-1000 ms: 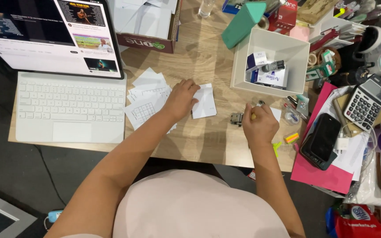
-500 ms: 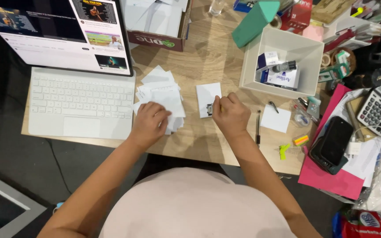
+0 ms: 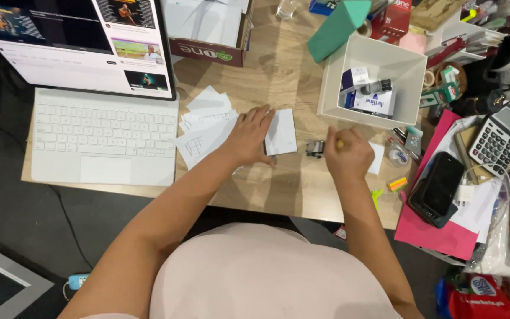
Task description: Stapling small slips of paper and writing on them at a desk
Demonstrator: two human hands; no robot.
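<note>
My left hand (image 3: 249, 136) lies flat on the wooden desk (image 3: 278, 195), fingers spread, its fingertips on a small white paper slip (image 3: 283, 131). To the left of that hand is a loose pile of white paper slips (image 3: 205, 121). My right hand (image 3: 349, 155) is curled into a fist further right, gripping a thin pen whose yellowish tip (image 3: 339, 143) shows by the thumb. The fist sits right beside a small metal object (image 3: 315, 147). The rest of the pen is hidden inside the hand.
A white keyboard (image 3: 101, 136) and a lit tablet screen (image 3: 72, 41) fill the left. A white open box (image 3: 408, 71) with small packets stands behind my right hand. A phone (image 3: 438, 186), calculator (image 3: 497, 139), pink sheet (image 3: 438, 236) and clutter crowd the right.
My left hand moved right from the pile onto the single slip. My right hand left that slip, moved right to the small metal object and closed on the pen that lay there.
</note>
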